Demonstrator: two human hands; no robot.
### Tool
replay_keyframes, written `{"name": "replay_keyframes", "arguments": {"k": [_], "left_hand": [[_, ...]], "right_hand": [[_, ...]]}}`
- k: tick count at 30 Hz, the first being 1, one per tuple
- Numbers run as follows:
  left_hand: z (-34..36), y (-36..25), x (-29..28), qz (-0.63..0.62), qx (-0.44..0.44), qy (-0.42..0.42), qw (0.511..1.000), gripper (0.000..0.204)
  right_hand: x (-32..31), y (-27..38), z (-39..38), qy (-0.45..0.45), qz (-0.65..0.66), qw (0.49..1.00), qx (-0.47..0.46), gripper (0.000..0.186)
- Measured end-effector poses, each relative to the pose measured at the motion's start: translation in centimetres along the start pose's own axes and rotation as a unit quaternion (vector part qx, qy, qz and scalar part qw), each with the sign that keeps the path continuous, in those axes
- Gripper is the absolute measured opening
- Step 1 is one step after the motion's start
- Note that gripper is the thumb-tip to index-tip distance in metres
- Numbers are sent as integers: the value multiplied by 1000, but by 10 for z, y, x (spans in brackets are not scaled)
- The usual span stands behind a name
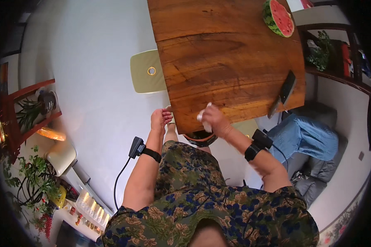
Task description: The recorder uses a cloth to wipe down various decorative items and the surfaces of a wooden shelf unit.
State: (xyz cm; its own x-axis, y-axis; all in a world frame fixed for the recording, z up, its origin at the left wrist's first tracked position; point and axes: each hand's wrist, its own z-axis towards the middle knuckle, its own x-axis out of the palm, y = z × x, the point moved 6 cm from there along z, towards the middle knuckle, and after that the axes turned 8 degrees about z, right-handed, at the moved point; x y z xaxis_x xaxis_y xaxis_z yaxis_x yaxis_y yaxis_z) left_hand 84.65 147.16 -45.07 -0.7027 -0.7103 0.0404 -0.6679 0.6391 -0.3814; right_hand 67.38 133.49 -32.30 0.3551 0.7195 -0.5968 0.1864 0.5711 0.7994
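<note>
**At the Near Edge of the Table: Both Hands and a White Cloth**

Nearest the camera, my two forearms rise from the lower edge over a floral-patterned garment, each wrist carrying a black strap with a small black unit. My left hand (pixel 160 118) hangs just off the near-left corner of the wooden table (pixel 218 61), its fingers drawn loosely together and curled downward, grasping nothing and not touching the wood. My right hand (pixel 215 121) rests at the table's near edge, its fingers clenched around a crumpled white cloth (pixel 203 116), which is pressed against the wood at that edge. Just below this hand a dark round rim with an orange band (pixel 200 139) shows under the table; what it belongs to cannot be told. Farther along the right edge lies a knife (pixel 283 92) with a dark handle, its blade overhanging the table. At the far right corner sits a cut watermelon (pixel 278 17), red face up. Beside the table's left edge stands a pale green chair seat (pixel 146 72).
</note>
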Motion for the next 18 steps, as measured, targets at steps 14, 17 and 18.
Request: {"name": "replay_keyframes", "arguments": {"k": [14, 17, 18], "left_hand": [[6, -2, -4, 20, 20, -14, 1000, 25], [-4, -6, 7, 35, 13, -25, 999, 25], [-6, -7, 8, 42, 10, -36, 998, 25]], "right_hand": [[-27, -83, 55, -229, 50, 962, 138, 6], [-9, -54, 8, -226, 24, 968, 104, 11], [-2, -42, -4, -201, 17, 972, 124, 13]]}}
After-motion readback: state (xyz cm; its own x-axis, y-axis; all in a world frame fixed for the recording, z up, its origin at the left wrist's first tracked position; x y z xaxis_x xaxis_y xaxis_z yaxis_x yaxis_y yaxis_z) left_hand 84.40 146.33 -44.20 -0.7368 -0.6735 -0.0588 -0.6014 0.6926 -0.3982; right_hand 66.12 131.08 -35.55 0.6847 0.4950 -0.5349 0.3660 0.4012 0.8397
